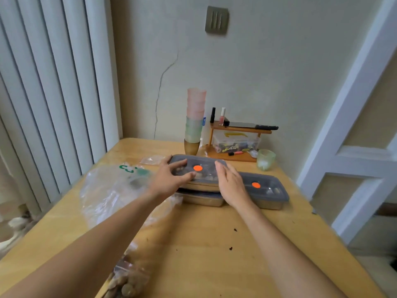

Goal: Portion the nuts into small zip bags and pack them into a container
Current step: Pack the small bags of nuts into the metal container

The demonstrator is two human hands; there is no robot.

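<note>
My left hand presses spread fingers on the grey lid of the top container, stacked at twelve o'clock on my wooden table. My right hand, fingers straight together, touches its right end. Bagged nuts lie at seven o'clock; a cracked pale wall stands behind.

A stack of plastic cups stands on the bench, beside a wooden rack and a green cup.

lower container mostly hidden, nut bag cropped
</note>
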